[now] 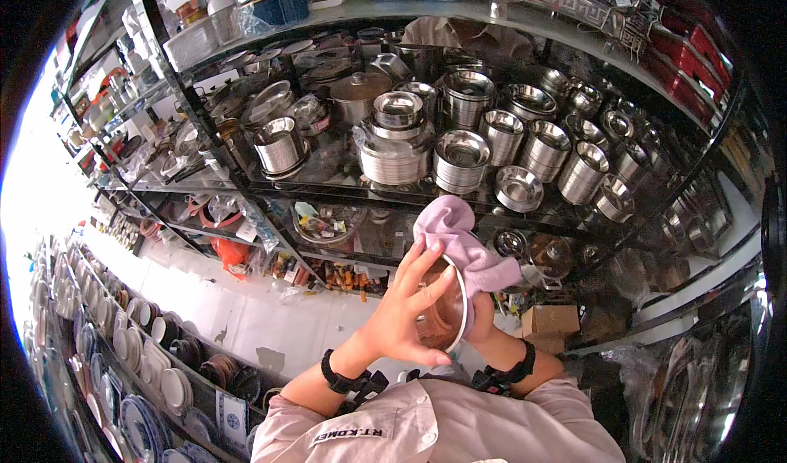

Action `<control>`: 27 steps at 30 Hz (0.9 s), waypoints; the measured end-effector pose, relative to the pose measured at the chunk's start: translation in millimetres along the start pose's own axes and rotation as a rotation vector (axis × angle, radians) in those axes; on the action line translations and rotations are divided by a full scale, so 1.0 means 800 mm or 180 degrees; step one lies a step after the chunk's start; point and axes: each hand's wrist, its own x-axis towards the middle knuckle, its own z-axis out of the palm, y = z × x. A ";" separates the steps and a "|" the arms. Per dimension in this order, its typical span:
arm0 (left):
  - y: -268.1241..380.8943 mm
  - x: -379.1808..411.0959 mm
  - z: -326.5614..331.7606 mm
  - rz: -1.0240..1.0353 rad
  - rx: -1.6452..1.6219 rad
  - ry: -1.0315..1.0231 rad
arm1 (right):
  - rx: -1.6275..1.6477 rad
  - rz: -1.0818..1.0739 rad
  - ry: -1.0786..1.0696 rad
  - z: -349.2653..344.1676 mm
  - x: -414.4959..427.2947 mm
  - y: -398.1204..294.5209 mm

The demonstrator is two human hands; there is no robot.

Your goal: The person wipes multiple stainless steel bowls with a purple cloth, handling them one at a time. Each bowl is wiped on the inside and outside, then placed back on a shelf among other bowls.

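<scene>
A round dish with a white rim (444,315) is tilted on its edge in front of my chest; its inner side looks brownish and shiny. My left hand (403,306) has its fingers spread across the dish's face, with the thumb low near the rim. On the far side of the dish is my right hand (483,317), partly hidden by it, with a pink-purple cloth (470,248) bunched against the rim. The cloth's folds stick up above the dish and hang to the right. Both wrists wear black straps.
Ahead is a black-framed shelf (332,189) bearing stacked stainless steel bowls (462,159), a lidded pot (359,94) and plastic-wrapped metal dishes (395,159). A rack of plates (175,388) stands at left. Lower right holds a cardboard box (549,321) and plastic-wrapped goods (670,389).
</scene>
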 end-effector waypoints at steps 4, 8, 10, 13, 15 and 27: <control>-0.007 0.000 0.014 -0.0442 -0.0956 -0.0019 | -0.1047 -0.0236 0.0079 0.016 0.002 -0.029; 0.015 0.020 0.024 -0.0957 -0.2073 0.0104 | -0.3256 -0.1057 -0.0343 0.030 0.002 -0.066; 0.020 0.005 0.029 -0.1360 -0.2903 0.0284 | -0.3834 -0.1676 -0.0258 0.028 0.002 -0.046; 0.010 -0.026 0.030 -0.1891 -0.3522 0.0255 | -0.1373 -0.0476 -0.0394 -0.017 0.015 0.012; -0.004 -0.048 0.026 -0.2213 -0.3931 0.0226 | -0.0420 0.0252 -0.0487 -0.042 0.026 0.028; -0.008 -0.025 0.032 -0.1561 -0.2169 0.0507 | -0.3064 -0.1105 -0.0603 0.018 0.015 -0.066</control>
